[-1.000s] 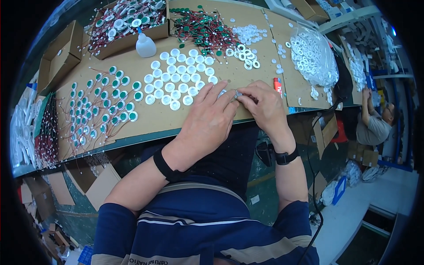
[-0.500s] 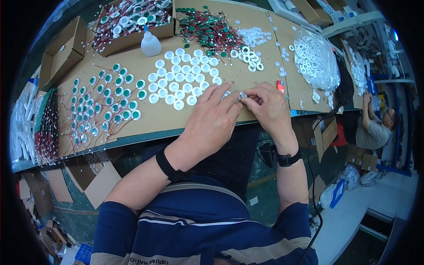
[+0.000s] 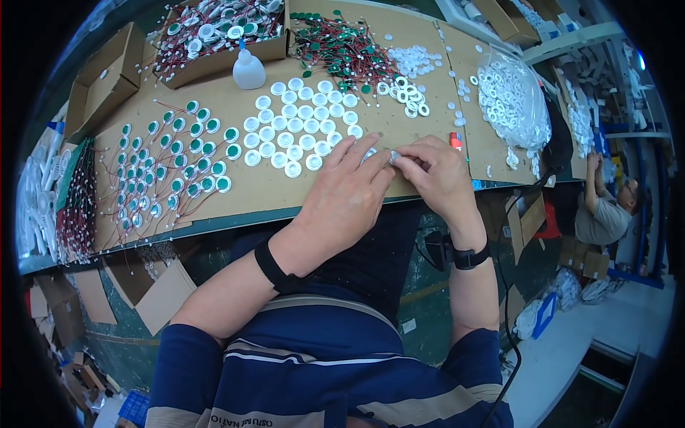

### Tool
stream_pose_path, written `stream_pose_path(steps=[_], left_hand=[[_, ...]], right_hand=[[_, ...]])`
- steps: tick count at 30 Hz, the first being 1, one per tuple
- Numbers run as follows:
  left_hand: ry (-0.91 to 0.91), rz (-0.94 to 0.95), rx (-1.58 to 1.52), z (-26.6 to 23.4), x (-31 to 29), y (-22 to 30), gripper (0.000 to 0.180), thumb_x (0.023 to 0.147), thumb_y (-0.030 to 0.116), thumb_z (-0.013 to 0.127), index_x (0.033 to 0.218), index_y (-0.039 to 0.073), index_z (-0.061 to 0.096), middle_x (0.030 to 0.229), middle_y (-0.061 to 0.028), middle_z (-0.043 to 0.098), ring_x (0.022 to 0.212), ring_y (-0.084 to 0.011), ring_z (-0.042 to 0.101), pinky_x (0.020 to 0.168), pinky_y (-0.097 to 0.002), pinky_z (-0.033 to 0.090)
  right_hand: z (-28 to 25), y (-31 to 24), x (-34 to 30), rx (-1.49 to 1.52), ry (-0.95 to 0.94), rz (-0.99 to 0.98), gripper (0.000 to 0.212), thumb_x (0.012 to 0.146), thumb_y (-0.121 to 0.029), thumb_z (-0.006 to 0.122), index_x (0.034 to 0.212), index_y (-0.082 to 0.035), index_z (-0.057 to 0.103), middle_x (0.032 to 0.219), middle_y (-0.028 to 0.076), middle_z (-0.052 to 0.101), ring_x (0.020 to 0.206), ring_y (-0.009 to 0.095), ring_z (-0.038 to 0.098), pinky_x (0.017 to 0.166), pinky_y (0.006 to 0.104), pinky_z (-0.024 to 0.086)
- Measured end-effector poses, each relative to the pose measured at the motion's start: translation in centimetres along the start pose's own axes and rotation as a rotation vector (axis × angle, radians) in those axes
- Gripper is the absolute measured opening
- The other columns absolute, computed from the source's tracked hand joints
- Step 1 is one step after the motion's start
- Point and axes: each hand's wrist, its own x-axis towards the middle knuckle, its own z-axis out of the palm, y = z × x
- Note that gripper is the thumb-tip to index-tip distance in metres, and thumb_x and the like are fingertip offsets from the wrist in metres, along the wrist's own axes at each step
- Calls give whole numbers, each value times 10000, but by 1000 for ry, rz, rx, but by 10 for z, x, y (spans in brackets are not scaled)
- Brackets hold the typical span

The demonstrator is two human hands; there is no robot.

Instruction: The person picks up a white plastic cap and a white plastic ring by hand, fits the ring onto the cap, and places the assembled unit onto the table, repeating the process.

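Facing the bench across its near edge, we have a filled cardboard box at the far edge and a clear bag of white rings toward the right end. Over the near edge, our left hand has fingers slightly spread, thumb hidden; whether it grips we cannot tell. Our right hand pinches thumb to forefinger. A white bottle stands before the box. Between those fingertips, just inside the near edge, sits what looks like a small pale piece.
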Motion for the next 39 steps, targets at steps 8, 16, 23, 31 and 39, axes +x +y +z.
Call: stream_pose_path(steps=[8,16,23,31,39], left_hand=[[-18,-41,5,-2,1,1,314,1022,116,765,1318,15,800,1498,-137,732,1580,-347,598,1364,-549,412],[-79,-12,14,-2,2,5,442,1068,163,799,1489,36,760,1596,-152,695,1629,-358,558,1390,-578,366],[-70,-92,26,-3,2,3,492,1071,197,803,1525,20,740,1607,-163,691,1644,-390,533,1415,-600,320],[-59,-102,24,-2,1,3,494,1070,188,801,1529,18,734,1589,-166,700,1628,-410,539,1418,-605,316],[-58,-98,18,-2,2,3,497,1067,187,803,1530,21,734,1591,-163,697,1621,-405,545,1416,-606,324]], right_hand=[[17,-4,0,12,51,-81,183,1040,-64,839,1203,-6,900,1080,153,831,928,307,814,844,392,640],[12,10,17,3,155,-72,211,1046,-63,823,1242,-15,885,1100,164,824,948,336,815,863,420,641],[20,24,35,-184,321,-34,235,1045,-93,837,1267,-23,870,1111,169,816,936,344,808,851,434,639],[22,23,42,-110,332,82,186,1039,-114,852,1199,-20,872,1063,171,810,913,347,802,844,456,639],[19,25,40,-127,298,30,153,1008,-129,896,1080,-1,854,1028,147,813,820,285,797,789,421,643]])
